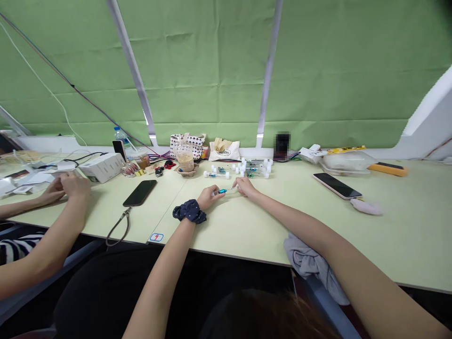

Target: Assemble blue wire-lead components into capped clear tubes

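My left hand (207,197), with a dark blue scrunchie (189,212) at the wrist, is closed round one end of a slim clear tube with a bright blue part (221,191). From the blue part a thin shaft points right, toward my right hand (244,187). The fingers of my right hand are pinched together at the far end of that shaft, on a small whitish piece too small to make out. Just beyond both hands lie several clear tubes with white caps (254,168) and blue-green parts inside. One such tube (216,174) lies apart on the left.
A plastic drink cup (185,162) and a tissue pack (224,150) stand at the back. Phones lie at left (140,193) and right (337,185). To my left, a co-worker's hands (72,186) handle white pieces beside a white box (102,167). Grey cloth (310,259) hangs at the table's front edge.
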The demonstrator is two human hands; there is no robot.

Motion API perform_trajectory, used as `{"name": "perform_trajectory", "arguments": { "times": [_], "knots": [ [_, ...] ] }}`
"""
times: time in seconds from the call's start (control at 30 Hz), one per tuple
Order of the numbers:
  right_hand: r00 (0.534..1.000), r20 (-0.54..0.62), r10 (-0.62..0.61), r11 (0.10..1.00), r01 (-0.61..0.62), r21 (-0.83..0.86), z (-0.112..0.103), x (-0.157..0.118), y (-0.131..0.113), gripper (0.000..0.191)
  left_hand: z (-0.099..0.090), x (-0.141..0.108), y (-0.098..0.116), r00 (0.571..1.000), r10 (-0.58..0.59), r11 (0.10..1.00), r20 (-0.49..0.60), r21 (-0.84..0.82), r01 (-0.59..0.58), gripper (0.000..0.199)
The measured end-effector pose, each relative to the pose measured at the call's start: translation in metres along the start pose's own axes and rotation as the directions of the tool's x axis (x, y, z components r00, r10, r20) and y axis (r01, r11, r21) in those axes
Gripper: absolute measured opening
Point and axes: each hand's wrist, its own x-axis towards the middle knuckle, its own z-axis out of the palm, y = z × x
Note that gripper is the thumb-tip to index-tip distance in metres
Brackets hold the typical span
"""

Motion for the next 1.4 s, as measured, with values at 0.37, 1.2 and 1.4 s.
{"name": "perform_trajectory", "arguments": {
  "times": [0.37,1.2,1.4],
  "knots": [
    [0.995,-0.031,-0.098,0.992,0.095,-0.089,0.003,-0.004,-0.001,0.027,-0.007,-0.006,0.007,0.999,-0.026,0.995,0.029,-0.099,0.029,0.043],
    [0.967,0.182,-0.18,0.945,0.118,0.305,-0.011,-0.009,-0.005,0.022,-0.017,-0.007,-0.004,0.905,-0.339,0.883,-0.259,-0.419,0.211,0.046],
    [0.831,0.557,0.005,0.913,-0.231,0.336,-0.017,-0.02,-0.015,0.028,-0.014,-0.007,-0.004,0.943,-0.267,0.873,-0.198,-0.464,0.15,0.044]
  ]
}}
